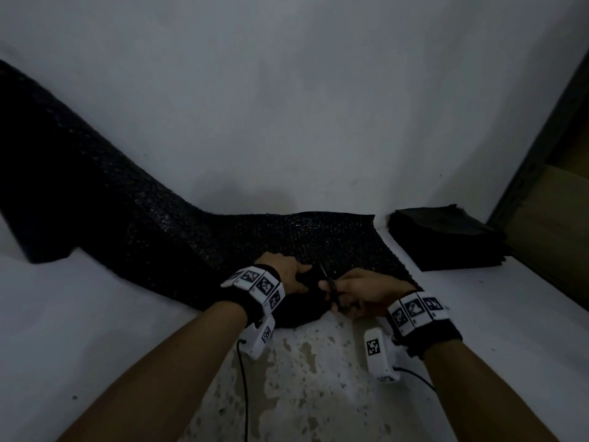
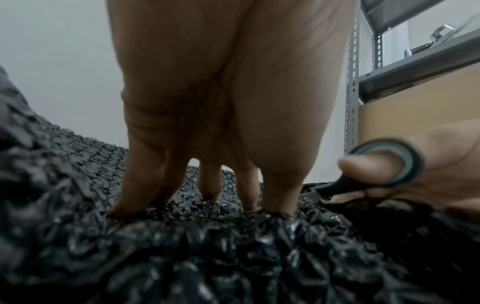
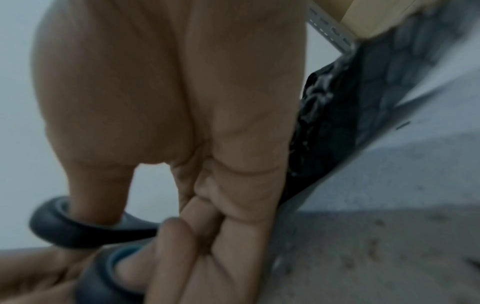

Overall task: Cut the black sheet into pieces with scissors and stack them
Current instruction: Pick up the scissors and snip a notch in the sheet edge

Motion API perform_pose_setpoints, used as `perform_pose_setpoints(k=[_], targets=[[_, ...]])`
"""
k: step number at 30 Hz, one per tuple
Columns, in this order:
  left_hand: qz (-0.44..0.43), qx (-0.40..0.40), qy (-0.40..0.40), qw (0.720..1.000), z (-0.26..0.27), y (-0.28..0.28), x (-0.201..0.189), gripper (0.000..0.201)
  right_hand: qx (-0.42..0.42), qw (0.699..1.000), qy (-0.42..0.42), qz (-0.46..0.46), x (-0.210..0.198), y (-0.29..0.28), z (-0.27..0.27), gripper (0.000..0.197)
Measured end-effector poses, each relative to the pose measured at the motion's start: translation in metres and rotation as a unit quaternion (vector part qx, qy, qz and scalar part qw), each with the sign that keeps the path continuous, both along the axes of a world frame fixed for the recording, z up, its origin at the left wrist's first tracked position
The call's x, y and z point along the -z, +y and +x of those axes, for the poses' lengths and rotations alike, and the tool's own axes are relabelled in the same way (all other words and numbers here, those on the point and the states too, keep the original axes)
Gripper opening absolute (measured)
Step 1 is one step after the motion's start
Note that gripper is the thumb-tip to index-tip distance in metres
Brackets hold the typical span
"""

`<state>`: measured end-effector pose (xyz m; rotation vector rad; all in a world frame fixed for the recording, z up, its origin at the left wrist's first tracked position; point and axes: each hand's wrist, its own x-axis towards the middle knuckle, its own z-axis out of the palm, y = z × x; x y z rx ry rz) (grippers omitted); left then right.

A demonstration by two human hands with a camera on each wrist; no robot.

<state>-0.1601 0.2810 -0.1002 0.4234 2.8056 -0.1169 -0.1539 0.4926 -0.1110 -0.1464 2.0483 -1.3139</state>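
Black sheet (image 1: 134,218): bubbled, runs from upper left to lower centre of head view. Left hand (image 1: 288,275): fingertips (image 2: 207,193) pressed down on sheet, fingers straight. Right hand (image 1: 360,290): thumb and fingers through loops, gripping scissors (image 1: 331,288), blades at sheet edge. Stack of cut pieces (image 1: 446,237): right of frame. Left wrist view alone shows metal shelving (image 2: 374,61).

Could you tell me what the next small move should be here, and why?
Probably close the scissors and push the cut farther across the black sheet. The right hand has thumb and fingers through the handle loops, blades at the sheet's near edge, while the left hand presses the sheet down beside them. The stack of cut pieces waits to the right.
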Motion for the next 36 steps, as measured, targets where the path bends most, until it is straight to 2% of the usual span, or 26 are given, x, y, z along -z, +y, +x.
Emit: perform_pose_setpoints(k=[5, 9, 13, 21, 30, 36], targets=[[-0.005, 0.001, -0.002, 1.0, -0.001, -0.001, 0.0, 0.066, 0.012, 0.999, -0.002, -0.03, 0.004, 0.003, 0.0, 0.058], [-0.004, -0.001, 0.001, 1.0, -0.001, -0.003, 0.001, 0.069, -0.005, 1.0, -0.017, -0.015, 0.003, 0.005, -0.004, 0.064], [-0.009, -0.003, -0.001, 1.0, -0.002, -0.003, 0.001, 0.07, -0.011, 0.999, -0.051, -0.01, -0.004, 0.003, -0.006, 0.06], [0.0, -0.002, -0.002, 1.0, -0.001, -0.003, 0.002, 0.068, -0.006, 0.999, -0.042, 0.012, -0.006, -0.003, -0.022, 0.066], [0.01, 0.009, 0.009, 1.0, 0.001, -0.003, -0.001, 0.064, 0.021, 0.998, -0.051, -0.015, -0.005, -0.01, -0.037, 0.048], [0.007, 0.012, 0.014, 1.0, -0.001, -0.004, 0.001, 0.071, 0.045, 0.998, -0.028, -0.022, 0.0, -0.007, -0.033, 0.047]])
